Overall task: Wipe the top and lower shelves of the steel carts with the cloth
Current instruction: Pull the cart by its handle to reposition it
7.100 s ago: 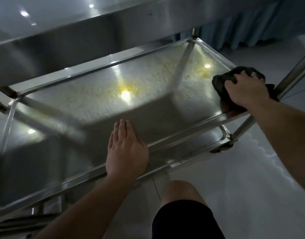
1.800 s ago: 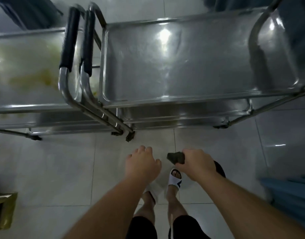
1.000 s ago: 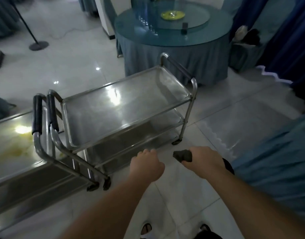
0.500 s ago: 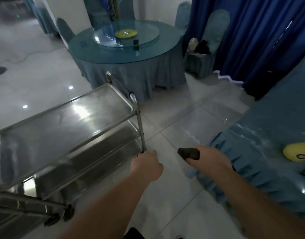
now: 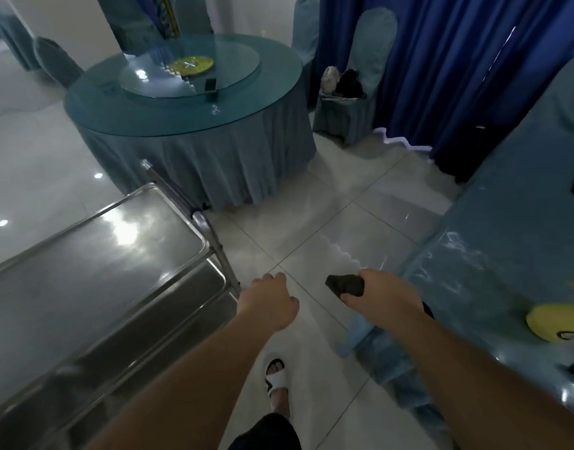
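Dark grey cloth (image 5: 345, 285), silvery steel cart (image 5: 94, 254), deep blue curtain (image 5: 458, 69), pale floor tiles (image 5: 360, 216).

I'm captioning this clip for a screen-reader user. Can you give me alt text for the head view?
Seen from above, a person's right hand grips a dark cloth while the left hand, loosely curled, holds nothing. Both are over pale floor tiles beside a steel cart. Beyond stand a round table with a glass turntable and blue curtains.
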`<state>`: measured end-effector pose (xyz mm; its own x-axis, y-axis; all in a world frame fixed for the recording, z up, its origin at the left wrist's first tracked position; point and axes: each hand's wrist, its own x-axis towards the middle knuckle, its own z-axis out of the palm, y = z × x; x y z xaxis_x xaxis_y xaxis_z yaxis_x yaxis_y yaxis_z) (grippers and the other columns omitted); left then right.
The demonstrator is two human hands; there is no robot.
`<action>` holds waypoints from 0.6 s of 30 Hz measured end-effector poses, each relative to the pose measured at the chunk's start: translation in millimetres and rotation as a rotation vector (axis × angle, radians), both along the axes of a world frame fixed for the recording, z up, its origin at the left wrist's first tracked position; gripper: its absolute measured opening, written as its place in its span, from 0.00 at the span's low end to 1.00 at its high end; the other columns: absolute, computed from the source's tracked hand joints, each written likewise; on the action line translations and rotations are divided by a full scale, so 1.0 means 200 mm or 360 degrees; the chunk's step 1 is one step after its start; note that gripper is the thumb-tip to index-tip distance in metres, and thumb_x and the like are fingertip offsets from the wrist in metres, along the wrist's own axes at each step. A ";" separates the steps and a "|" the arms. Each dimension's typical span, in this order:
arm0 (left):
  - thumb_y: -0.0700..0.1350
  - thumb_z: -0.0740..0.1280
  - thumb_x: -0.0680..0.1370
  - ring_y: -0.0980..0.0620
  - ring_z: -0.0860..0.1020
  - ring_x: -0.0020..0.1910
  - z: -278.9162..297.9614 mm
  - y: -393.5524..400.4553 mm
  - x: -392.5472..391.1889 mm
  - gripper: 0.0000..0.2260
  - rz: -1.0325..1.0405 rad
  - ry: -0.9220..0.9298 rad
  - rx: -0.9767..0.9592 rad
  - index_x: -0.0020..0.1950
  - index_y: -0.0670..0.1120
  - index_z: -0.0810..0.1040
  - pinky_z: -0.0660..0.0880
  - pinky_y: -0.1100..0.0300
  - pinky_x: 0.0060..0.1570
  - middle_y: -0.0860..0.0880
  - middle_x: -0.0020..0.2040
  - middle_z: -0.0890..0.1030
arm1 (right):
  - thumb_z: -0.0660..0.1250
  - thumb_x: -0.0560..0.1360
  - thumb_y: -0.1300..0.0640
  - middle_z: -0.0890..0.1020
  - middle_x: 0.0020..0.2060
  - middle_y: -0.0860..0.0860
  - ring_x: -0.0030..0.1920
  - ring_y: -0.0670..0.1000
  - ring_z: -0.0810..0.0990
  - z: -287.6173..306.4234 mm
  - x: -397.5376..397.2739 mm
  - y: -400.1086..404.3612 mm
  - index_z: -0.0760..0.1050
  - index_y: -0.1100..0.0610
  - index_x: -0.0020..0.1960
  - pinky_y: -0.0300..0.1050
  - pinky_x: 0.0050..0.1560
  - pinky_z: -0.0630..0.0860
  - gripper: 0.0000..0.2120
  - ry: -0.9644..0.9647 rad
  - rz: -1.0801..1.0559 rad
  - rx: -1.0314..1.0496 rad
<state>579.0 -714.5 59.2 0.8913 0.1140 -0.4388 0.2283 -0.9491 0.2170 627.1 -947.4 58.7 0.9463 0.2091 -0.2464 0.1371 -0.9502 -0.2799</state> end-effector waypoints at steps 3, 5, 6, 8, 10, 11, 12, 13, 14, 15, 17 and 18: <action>0.55 0.60 0.82 0.42 0.74 0.66 -0.02 0.08 0.32 0.24 -0.0090 0.0002 0.0023 0.76 0.48 0.69 0.73 0.47 0.59 0.44 0.69 0.75 | 0.63 0.72 0.32 0.78 0.34 0.45 0.35 0.47 0.78 -0.02 0.29 0.09 0.70 0.48 0.40 0.48 0.41 0.80 0.19 -0.0014 -0.0038 -0.0057; 0.56 0.60 0.83 0.42 0.74 0.66 -0.01 0.15 0.53 0.24 -0.0143 0.0005 0.0049 0.76 0.48 0.69 0.73 0.46 0.60 0.44 0.69 0.75 | 0.62 0.71 0.31 0.78 0.34 0.45 0.34 0.46 0.78 0.01 0.47 0.14 0.71 0.48 0.40 0.45 0.35 0.77 0.20 -0.0015 -0.0108 -0.0036; 0.56 0.60 0.83 0.42 0.74 0.66 0.00 0.18 0.63 0.24 -0.0165 -0.0004 0.0060 0.76 0.48 0.69 0.73 0.46 0.61 0.45 0.69 0.75 | 0.62 0.71 0.29 0.79 0.34 0.45 0.34 0.46 0.78 0.03 0.56 0.17 0.71 0.48 0.40 0.45 0.34 0.75 0.21 -0.0009 -0.0136 -0.0015; 0.55 0.60 0.82 0.42 0.74 0.66 0.03 0.27 0.82 0.24 -0.0214 -0.0030 0.0095 0.77 0.48 0.68 0.72 0.47 0.61 0.45 0.69 0.75 | 0.63 0.72 0.29 0.79 0.35 0.45 0.35 0.47 0.78 0.06 0.73 0.22 0.71 0.48 0.41 0.46 0.36 0.76 0.22 0.0005 -0.0179 0.0003; 0.56 0.60 0.83 0.42 0.75 0.66 0.05 0.35 0.99 0.24 -0.0240 -0.0060 0.0155 0.77 0.49 0.68 0.73 0.47 0.61 0.45 0.69 0.75 | 0.64 0.73 0.30 0.80 0.35 0.45 0.36 0.47 0.79 0.08 0.90 0.27 0.72 0.48 0.41 0.45 0.37 0.76 0.21 0.0005 -0.0227 0.0007; 0.56 0.59 0.83 0.42 0.75 0.66 0.06 0.38 1.07 0.24 -0.0237 -0.0063 0.0168 0.77 0.49 0.68 0.73 0.47 0.61 0.46 0.69 0.75 | 0.65 0.74 0.30 0.79 0.36 0.45 0.36 0.47 0.79 0.09 0.97 0.29 0.72 0.48 0.42 0.45 0.36 0.75 0.21 0.0010 -0.0233 -0.0011; 0.56 0.59 0.83 0.43 0.75 0.66 0.06 0.42 1.15 0.23 -0.0225 -0.0058 0.0168 0.77 0.49 0.68 0.73 0.47 0.62 0.46 0.70 0.76 | 0.65 0.74 0.30 0.79 0.37 0.45 0.37 0.47 0.78 0.09 1.05 0.31 0.72 0.48 0.43 0.44 0.36 0.75 0.20 0.0022 -0.0226 -0.0037; 0.56 0.59 0.83 0.43 0.75 0.66 0.06 0.45 1.22 0.23 -0.0203 -0.0049 0.0162 0.77 0.50 0.68 0.73 0.46 0.62 0.46 0.70 0.76 | 0.65 0.74 0.31 0.79 0.37 0.45 0.37 0.47 0.78 0.09 1.13 0.33 0.72 0.48 0.44 0.45 0.37 0.75 0.20 0.0034 -0.0207 -0.0064; 0.56 0.59 0.82 0.43 0.75 0.66 0.05 0.48 1.30 0.23 -0.0179 -0.0041 0.0154 0.76 0.50 0.69 0.74 0.46 0.63 0.47 0.70 0.76 | 0.65 0.75 0.31 0.79 0.38 0.45 0.38 0.47 0.79 0.09 1.21 0.35 0.72 0.48 0.44 0.45 0.39 0.76 0.20 0.0045 -0.0177 -0.0091; 0.56 0.60 0.82 0.43 0.75 0.66 0.05 0.50 1.37 0.23 -0.0156 -0.0035 0.0148 0.76 0.50 0.69 0.74 0.46 0.63 0.47 0.69 0.76 | 0.64 0.75 0.31 0.79 0.38 0.45 0.38 0.48 0.79 0.09 1.30 0.37 0.73 0.48 0.44 0.46 0.41 0.78 0.20 0.0056 -0.0140 -0.0116; 0.56 0.60 0.82 0.43 0.76 0.65 0.03 0.55 1.51 0.22 -0.0106 -0.0018 0.0156 0.75 0.50 0.69 0.74 0.46 0.62 0.47 0.69 0.76 | 0.64 0.75 0.31 0.80 0.38 0.46 0.39 0.49 0.79 0.07 1.48 0.42 0.73 0.47 0.44 0.48 0.45 0.80 0.19 0.0096 -0.0075 -0.0136; 0.56 0.60 0.82 0.43 0.76 0.65 0.01 0.57 1.58 0.22 -0.0079 -0.0015 0.0167 0.75 0.50 0.70 0.74 0.46 0.61 0.47 0.68 0.77 | 0.64 0.75 0.31 0.80 0.38 0.45 0.39 0.49 0.79 0.06 1.58 0.45 0.73 0.47 0.43 0.48 0.44 0.80 0.19 0.0113 -0.0056 -0.0120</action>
